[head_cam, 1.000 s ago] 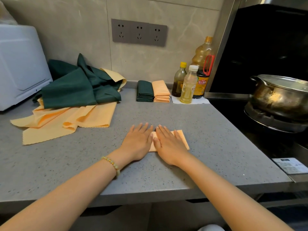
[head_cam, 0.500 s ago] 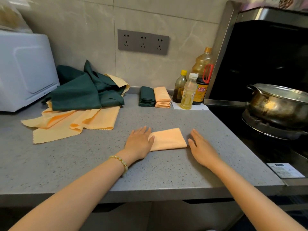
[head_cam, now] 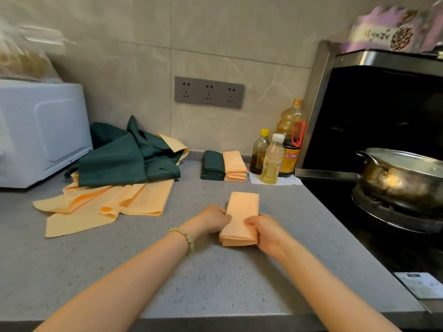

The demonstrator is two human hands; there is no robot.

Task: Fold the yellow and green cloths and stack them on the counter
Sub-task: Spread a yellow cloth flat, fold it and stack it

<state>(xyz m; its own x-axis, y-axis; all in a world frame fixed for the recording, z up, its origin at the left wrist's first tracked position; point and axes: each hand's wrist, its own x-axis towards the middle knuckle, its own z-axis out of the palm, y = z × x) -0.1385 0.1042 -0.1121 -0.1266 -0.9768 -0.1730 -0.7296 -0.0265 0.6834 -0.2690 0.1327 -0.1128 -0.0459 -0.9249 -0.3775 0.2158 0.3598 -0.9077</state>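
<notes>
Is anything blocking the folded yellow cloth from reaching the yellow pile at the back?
Nothing visible: only bare grey speckled counter lies between the folded yellow cloth and the yellow pile.

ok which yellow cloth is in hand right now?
The folded yellow cloth at front centre, gripped by the left hand and right hand. The folded yellow stack sits further back; the unfolded yellow cloths lie spread at left.

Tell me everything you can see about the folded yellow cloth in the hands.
The folded yellow cloth is a narrow, several-layered rectangle of soft, finely textured fabric, its long side pointing away from the person. The left hand and right hand grip its opposite long edges over the grey counter.
</notes>
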